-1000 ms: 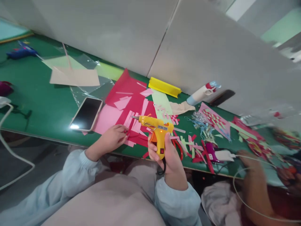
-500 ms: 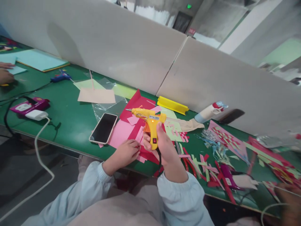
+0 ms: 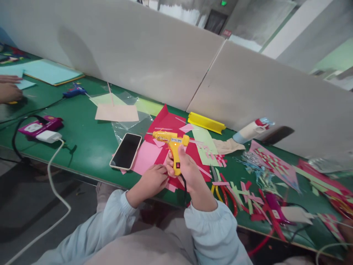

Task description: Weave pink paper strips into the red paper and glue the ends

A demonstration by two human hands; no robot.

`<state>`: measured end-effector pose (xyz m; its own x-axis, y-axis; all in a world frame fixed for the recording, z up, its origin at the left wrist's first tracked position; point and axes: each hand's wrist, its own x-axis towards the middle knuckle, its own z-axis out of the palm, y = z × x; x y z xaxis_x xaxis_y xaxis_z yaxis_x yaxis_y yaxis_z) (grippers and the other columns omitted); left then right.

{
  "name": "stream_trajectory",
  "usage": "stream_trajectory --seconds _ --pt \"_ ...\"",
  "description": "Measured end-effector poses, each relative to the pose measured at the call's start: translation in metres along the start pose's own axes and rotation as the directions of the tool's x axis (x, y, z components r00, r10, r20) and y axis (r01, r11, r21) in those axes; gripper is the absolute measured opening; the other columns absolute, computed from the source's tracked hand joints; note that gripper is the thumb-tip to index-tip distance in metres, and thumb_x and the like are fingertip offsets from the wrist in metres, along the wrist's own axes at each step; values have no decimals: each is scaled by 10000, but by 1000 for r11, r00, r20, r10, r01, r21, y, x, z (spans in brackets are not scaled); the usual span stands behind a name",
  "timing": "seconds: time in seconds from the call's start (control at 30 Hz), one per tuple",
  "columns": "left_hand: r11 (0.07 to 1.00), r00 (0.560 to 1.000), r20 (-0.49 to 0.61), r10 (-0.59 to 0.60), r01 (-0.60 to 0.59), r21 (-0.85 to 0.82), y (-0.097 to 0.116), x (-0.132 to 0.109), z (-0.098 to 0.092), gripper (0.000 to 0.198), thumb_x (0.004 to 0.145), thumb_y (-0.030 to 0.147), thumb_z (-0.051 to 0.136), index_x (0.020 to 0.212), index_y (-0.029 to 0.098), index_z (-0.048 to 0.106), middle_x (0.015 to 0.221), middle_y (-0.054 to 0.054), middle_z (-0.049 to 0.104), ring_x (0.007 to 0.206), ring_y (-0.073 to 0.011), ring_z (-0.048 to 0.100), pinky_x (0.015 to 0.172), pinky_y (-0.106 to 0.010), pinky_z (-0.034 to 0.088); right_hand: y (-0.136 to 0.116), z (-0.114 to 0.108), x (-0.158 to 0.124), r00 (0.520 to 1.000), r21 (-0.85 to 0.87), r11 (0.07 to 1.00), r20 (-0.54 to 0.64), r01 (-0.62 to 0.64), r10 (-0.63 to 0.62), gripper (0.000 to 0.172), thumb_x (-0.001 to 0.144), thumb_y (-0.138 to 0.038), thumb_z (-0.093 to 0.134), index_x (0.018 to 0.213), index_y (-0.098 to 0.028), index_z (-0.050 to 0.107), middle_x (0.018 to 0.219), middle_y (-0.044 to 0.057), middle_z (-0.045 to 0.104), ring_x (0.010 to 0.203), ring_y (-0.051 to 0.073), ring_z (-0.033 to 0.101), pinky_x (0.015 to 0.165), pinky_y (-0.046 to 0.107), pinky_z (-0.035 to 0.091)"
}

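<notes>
My right hand is wrapped round the handle of a yellow glue gun, whose nozzle points left over red paper. Close beside it on the left is my left hand, fingers curled near the right hand's fingertips; what they hold, if anything, is too small to make out. Pink paper lies beyond my left hand, partly on the red sheet. A phone with a dark screen lies left of the pink paper.
Scissors, paper strips and a purple socket are at right. A yellow holder and bottle stand by the partition. At left: blue glue gun, another socket, another person's hands.
The glue gun and my right hand have shifted slightly left over the paper, and the gun sits closer to my left hand. The view has moved a little, showing more of the scissors.
</notes>
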<state>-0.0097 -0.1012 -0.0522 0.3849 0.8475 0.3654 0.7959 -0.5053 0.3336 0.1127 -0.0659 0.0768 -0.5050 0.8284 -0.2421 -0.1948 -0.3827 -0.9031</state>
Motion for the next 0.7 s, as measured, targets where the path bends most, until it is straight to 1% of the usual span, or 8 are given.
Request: stream_trajectory --seconds 0.1,0.23,0.3,0.4,0.47,0.6,0.7 --pt "1000 1000 -4 -9 9 2 0 0 1 164 912 193 545 885 167 704 910 -96 687 937 -240 625 897 -413 515 4 -2 1 1000 -3 1000 -12 -19 19 667 692 -833 612 759 -176 516 571 -39 489 439 61 423 419 196 329" --pt "1000 1000 0 -2 2 -2 0 -2 2 177 920 214 549 842 177 703 907 -96 684 984 -248 622 904 -411 514 6 -3 2 1000 10 1000 -16 -16 16 638 708 -802 634 789 -175 553 563 -40 480 452 70 430 414 193 316" --pt "1000 1000 0 0 0 -4 0 -2 3 185 930 230 539 865 182 706 903 -98 681 1016 -256 617 915 -419 511 7 -4 2 1000 7 1000 -5 -15 15 619 721 -786 639 807 -177 565 562 -42 481 451 68 423 416 187 308" --pt "1000 1000 1 -5 5 -8 0 -3 3 187 936 243 532 918 178 706 892 -101 676 1026 -265 615 922 -430 508 9 -5 3 998 -20 998 22 -64 65 607 754 -781 605 780 -176 563 525 -41 472 431 69 403 416 191 309" --pt "1000 1000 5 -10 10 -11 1 -2 2 183 937 247 534 928 178 703 895 -102 672 1022 -264 615 923 -429 508 12 -7 3 996 -10 996 27 -85 85 601 765 -776 596 797 -176 576 518 -39 472 430 77 408 418 198 322" --pt "1000 1000 23 -11 11 -17 2 -1 -3 178 936 252 537 895 182 696 884 -94 666 1014 -257 614 926 -423 508 17 -10 4 997 39 997 17 -73 72 601 774 -763 599 885 -171 602 536 -39 483 431 82 416 419 206 331" --pt "1000 999 40 -14 15 -21 3 0 -5 182 933 255 540 870 180 693 870 -86 670 1005 -253 613 926 -419 506 15 -9 2 997 31 997 28 -66 65 607 759 -764 618 892 -172 598 534 -39 490 417 76 407 409 205 309"
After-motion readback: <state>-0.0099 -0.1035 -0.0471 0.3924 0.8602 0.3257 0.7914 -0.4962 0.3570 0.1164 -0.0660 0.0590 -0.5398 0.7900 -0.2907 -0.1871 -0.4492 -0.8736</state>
